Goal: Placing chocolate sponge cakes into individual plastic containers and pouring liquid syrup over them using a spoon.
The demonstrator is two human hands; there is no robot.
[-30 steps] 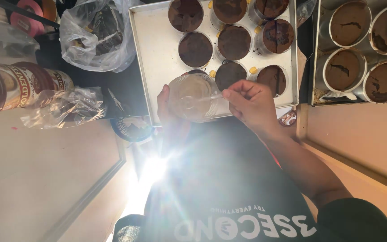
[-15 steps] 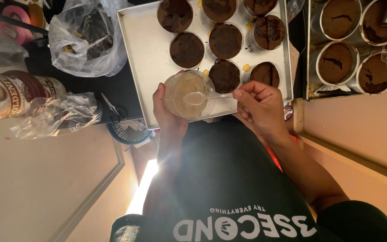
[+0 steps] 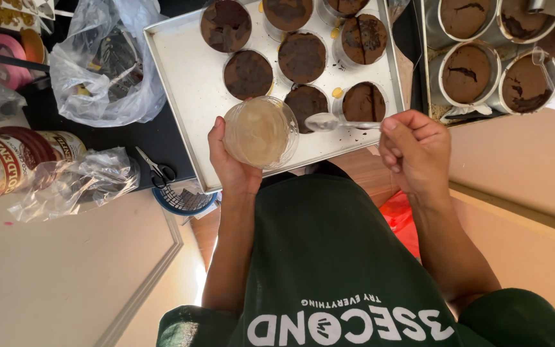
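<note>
Clear cup in left hand, spoon in right hand, over metal tray.

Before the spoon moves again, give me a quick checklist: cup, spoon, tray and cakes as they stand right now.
1. Clear cup held by the left hand: ok, fingers wrap its side.
2. Spoon gripped by the right hand: ok, bowl points toward the cup.
3. Spoon bowl loaded: cannot tell, too small and glary.
4. Cup contents: ok, pale filling shows inside.
5. Tray within reach: ok, directly beyond both hands.
6. Nearest chocolate cake uncovered: ok, top is bare.
</note>
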